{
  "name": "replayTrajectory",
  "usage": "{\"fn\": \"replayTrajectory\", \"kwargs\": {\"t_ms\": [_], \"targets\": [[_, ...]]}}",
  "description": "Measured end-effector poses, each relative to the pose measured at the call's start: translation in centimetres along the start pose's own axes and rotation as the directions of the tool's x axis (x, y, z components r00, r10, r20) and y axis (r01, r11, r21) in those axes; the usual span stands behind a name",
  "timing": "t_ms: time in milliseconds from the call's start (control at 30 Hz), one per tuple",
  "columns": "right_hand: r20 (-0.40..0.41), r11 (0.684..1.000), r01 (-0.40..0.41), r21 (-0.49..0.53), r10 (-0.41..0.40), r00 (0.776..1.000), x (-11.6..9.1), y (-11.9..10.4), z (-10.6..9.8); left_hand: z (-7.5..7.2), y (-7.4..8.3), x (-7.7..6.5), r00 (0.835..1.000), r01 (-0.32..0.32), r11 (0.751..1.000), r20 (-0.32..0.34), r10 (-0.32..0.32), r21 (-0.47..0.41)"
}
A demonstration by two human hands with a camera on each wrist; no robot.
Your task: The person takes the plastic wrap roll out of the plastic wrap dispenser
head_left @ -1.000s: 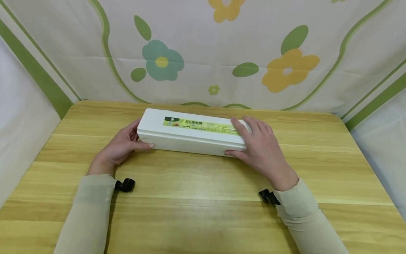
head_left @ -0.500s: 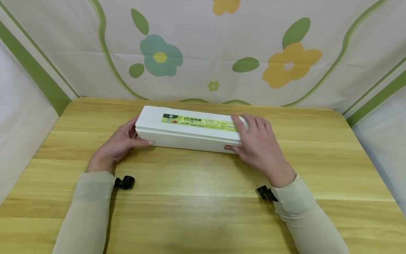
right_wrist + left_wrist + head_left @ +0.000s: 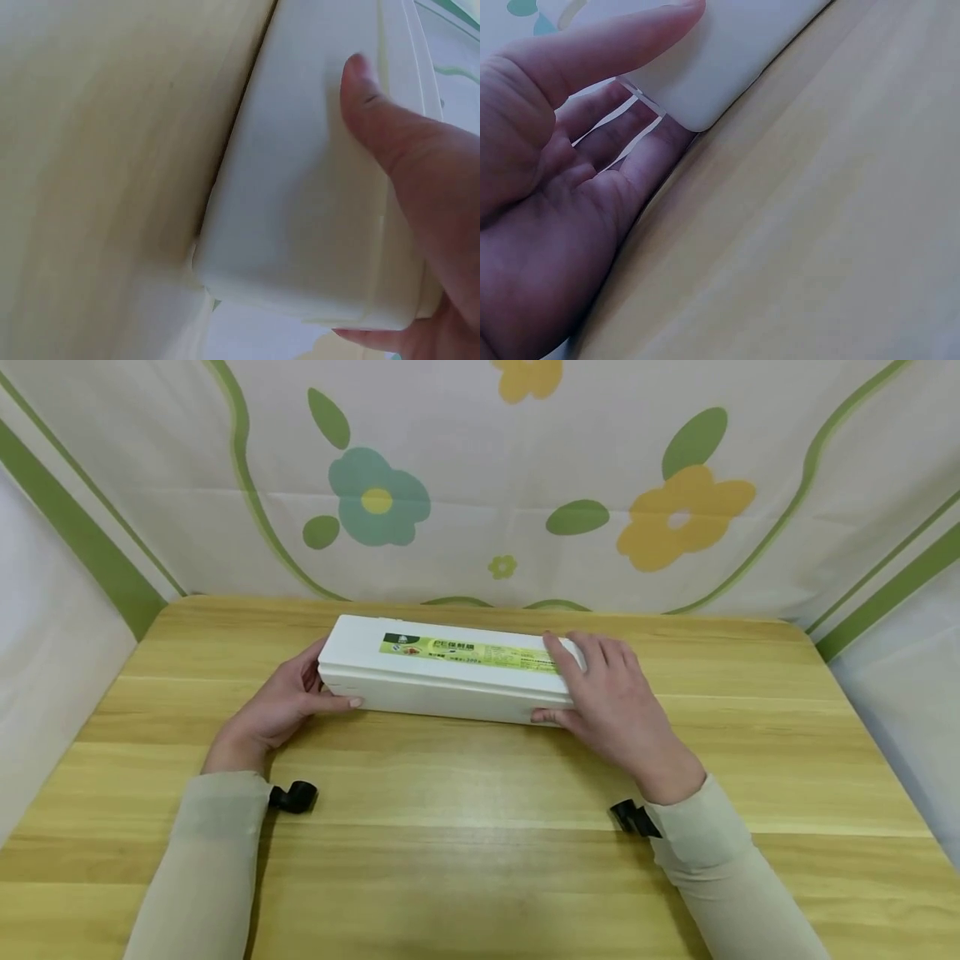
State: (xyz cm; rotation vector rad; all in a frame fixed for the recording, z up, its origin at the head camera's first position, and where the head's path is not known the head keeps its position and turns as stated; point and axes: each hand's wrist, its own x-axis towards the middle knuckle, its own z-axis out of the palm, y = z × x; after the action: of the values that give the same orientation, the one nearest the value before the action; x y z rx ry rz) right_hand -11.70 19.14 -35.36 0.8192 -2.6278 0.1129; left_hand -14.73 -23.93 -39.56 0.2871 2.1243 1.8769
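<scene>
Crosswise before me the box lies on the table, label up, with an end in each of my hands. Its long axis runs from left to right on a slight slant, the right end a little nearer me. Neither hand is closer: both touch it.

My left hand comes in from the side and low. Its thumb lies along the front face close to the corner, while the fingers reach past the end and out of sight, with slim gaps between them, so the corner sits pinched between thumb and fingers. I can't tell how far round the back those fingertips go.

My right hand comes over its end from above, back of the hand upward. The thumb presses on the front face just below the seam, and the index finger rests on top, across the end of the label. The other fingers lie close together over the far side of that end, their tips mostly hidden; together they grip the box.

Both forearms slant inward from me, the elbows outside the picture.
</scene>
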Motion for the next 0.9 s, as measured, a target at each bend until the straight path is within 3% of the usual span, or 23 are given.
{"fn": "replayTrajectory", "kwargs": {"t_ms": [300, 567, 900], "targets": [[0.046, 0.999, -0.008, 0.032, 0.007, 0.999, 0.1, 0.3, -0.4, 0.0, 0.0, -0.2, 1.0, 0.014, 1.0, -0.008, -0.014, 0.021], [0.108, 0.997, -0.037, 0.067, 0.029, 0.994, 0.5, 0.6, -1.3, -0.1, -0.1, -0.1, 1.0, -0.011, 1.0, 0.01, 0.011, -0.007], [0.127, 0.993, -0.055, 0.102, 0.041, 0.991, 0.5, 0.7, -1.1, 0.1, 0.1, -0.1, 1.0, 0.021, 1.0, 0.004, -0.021, 0.01]]}}
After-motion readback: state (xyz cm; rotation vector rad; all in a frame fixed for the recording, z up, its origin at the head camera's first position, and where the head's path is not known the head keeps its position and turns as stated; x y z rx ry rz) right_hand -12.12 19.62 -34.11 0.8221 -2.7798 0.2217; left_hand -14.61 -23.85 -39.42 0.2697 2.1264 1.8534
